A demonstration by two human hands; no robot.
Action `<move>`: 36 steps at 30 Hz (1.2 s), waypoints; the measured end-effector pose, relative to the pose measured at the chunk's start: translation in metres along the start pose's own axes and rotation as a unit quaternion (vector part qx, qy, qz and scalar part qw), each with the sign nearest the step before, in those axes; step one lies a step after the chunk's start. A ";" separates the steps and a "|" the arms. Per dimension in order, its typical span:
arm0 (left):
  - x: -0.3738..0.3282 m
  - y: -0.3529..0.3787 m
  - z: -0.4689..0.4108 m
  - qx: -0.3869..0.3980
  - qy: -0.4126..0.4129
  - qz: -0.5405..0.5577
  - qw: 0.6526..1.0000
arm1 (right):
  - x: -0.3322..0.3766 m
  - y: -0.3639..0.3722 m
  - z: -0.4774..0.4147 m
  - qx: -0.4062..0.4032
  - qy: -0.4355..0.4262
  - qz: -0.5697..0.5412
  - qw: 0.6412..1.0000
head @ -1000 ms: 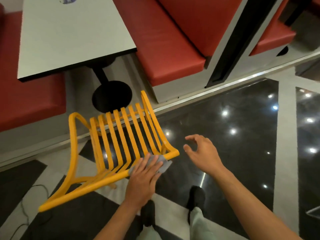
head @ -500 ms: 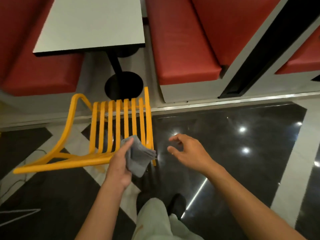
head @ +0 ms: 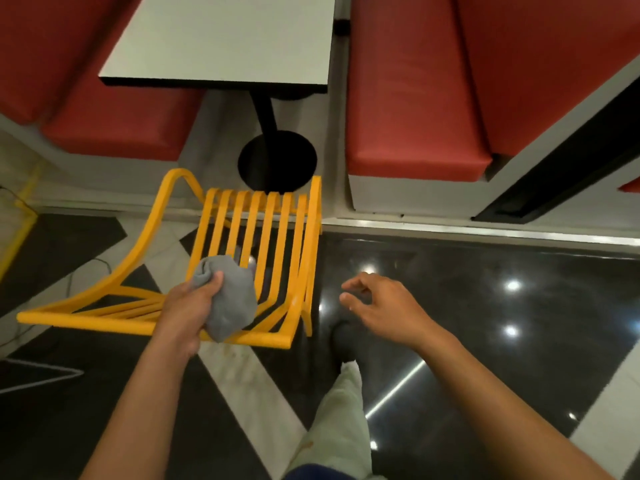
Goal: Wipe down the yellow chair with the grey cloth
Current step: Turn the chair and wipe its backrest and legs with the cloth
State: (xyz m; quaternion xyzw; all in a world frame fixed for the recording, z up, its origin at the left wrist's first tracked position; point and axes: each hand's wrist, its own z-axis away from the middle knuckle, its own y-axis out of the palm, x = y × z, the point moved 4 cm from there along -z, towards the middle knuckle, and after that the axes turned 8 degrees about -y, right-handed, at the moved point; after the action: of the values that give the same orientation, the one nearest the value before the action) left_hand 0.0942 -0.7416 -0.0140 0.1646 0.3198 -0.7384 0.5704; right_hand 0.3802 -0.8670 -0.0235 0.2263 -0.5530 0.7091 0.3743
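Glossy black floor (head: 485,306) with pale stripes runs under everything, throwing back spots of ceiling light on the right. Farther off, a grey table (head: 221,39) stands on a black pedestal (head: 277,161), with red bench seats (head: 412,98) to its left and right. The yellow chair (head: 256,237) sits between the table's base and the person, its slats running away toward the far side, and its near rail lies just beyond the person's dark shoe (head: 341,337).

The left hand (head: 187,310) is clenched around the grey cloth (head: 228,299), bunched into a lump and held over the near ends of the slats; whether the cloth touches them I cannot tell. The right hand (head: 384,303) hangs empty to the right of the chair, fingers loosely curled and spread, touching nothing.

Half a second back the cloth hung nearer the chair's right edge; now it is over the middle slats and more balled up.
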 end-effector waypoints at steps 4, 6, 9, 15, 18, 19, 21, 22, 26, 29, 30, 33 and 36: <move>-0.002 0.026 -0.021 -0.021 0.030 -0.152 0.988 | -0.020 -0.014 -0.044 0.035 -0.012 0.037 0.999; 0.002 0.040 -0.031 -0.017 0.043 -0.234 0.971 | -0.023 -0.016 -0.069 0.066 -0.026 0.065 0.995; 0.014 0.063 -0.042 0.017 0.034 -0.338 0.941 | -0.023 -0.016 -0.104 0.112 -0.052 0.096 0.988; 0.037 0.085 -0.037 -0.003 -0.017 -0.441 0.897 | -0.015 -0.006 -0.148 0.186 -0.090 0.125 0.971; 0.049 0.103 -0.031 -0.048 0.021 -0.536 0.843 | -0.012 -0.005 -0.165 0.224 -0.109 0.139 0.959; 0.052 0.113 -0.024 -0.068 0.026 -0.569 0.819 | -0.011 -0.006 -0.171 0.234 -0.115 0.142 0.955; 0.059 0.136 -0.012 -0.120 0.030 -0.600 0.790 | -0.013 -0.008 -0.186 0.255 -0.126 0.154 0.946; 0.064 0.148 -0.007 -0.143 0.014 -0.592 0.793 | -0.015 -0.010 -0.192 0.266 -0.133 0.162 0.941; 0.081 0.186 -0.011 -0.238 -0.065 -0.508 0.825 | -0.024 -0.027 -0.215 0.294 -0.159 0.182 0.925; 0.082 0.216 -0.029 -0.283 -0.098 -0.451 0.841 | -0.037 -0.040 -0.232 0.328 -0.170 0.182 0.911; 0.080 0.226 -0.038 -0.296 -0.112 -0.432 0.844 | -0.041 -0.043 -0.238 0.338 -0.178 0.186 0.905; 0.077 0.255 -0.072 -0.328 -0.148 -0.362 0.860 | -0.054 -0.045 -0.259 0.354 -0.187 0.195 0.895; 0.077 0.277 -0.109 -0.363 -0.138 -0.325 0.862 | -0.065 -0.044 -0.281 0.361 -0.192 0.196 0.891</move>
State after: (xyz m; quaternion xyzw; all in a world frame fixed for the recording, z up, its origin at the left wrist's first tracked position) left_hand 0.3205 -0.7660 -0.2204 -0.2708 0.5185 -0.7289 0.3556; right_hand 0.4809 -0.6126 -0.1239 0.3646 -0.3535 0.8614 0.0068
